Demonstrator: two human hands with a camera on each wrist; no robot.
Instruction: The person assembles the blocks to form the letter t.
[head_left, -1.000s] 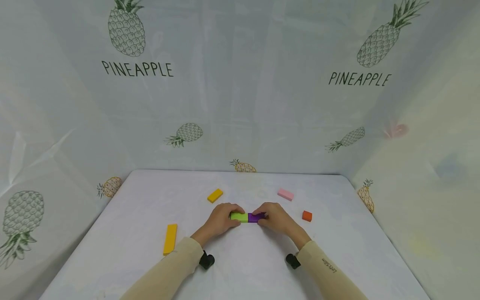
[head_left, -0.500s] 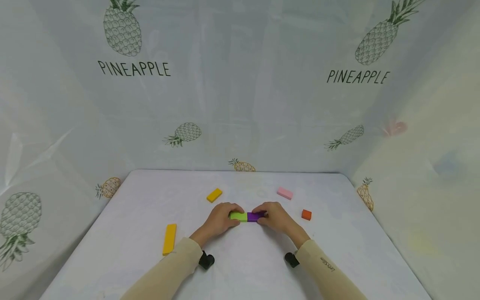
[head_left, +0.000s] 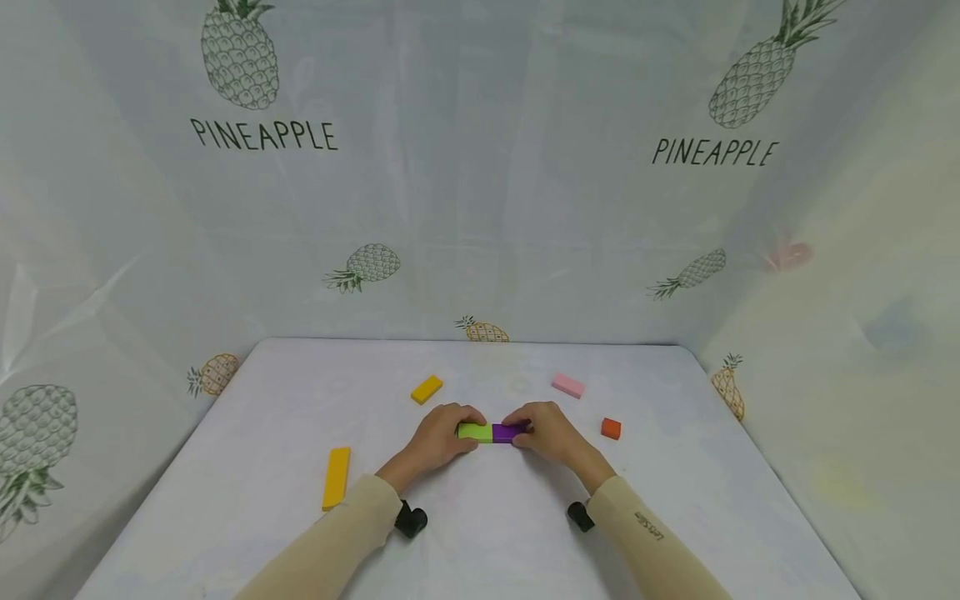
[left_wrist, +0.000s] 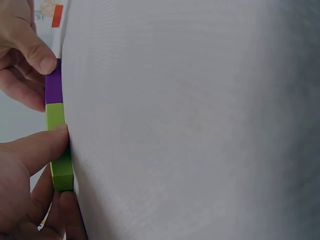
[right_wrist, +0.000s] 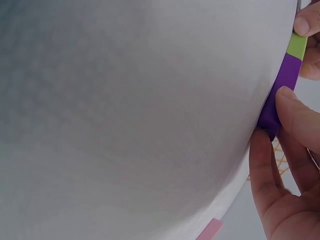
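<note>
A lime green block point(head_left: 476, 432) and a purple block point(head_left: 506, 432) lie end to end on the white table, their short ends meeting. My left hand point(head_left: 438, 435) pinches the green block between thumb and fingers at its left part. At the other side my right hand point(head_left: 550, 433) pinches the purple block the same way. In the left wrist view the left thumb crosses the near side of the green block point(left_wrist: 62, 172). The right wrist view has the right thumb against the purple block point(right_wrist: 285, 82), with a finger at its end.
Behind the hands lie a small yellow block point(head_left: 427, 389) and a pink block point(head_left: 567, 385). An orange-red cube point(head_left: 611, 428) sits right of the right hand. Close to the left sleeve is a longer yellow block point(head_left: 336, 478). A pineapple-print curtain point(head_left: 480, 183) surrounds the table point(head_left: 487, 533).
Both hands keep their grip on the two blocks, which stay end to end. The whole head view has shifted slightly, with everything a little further left and up.
</note>
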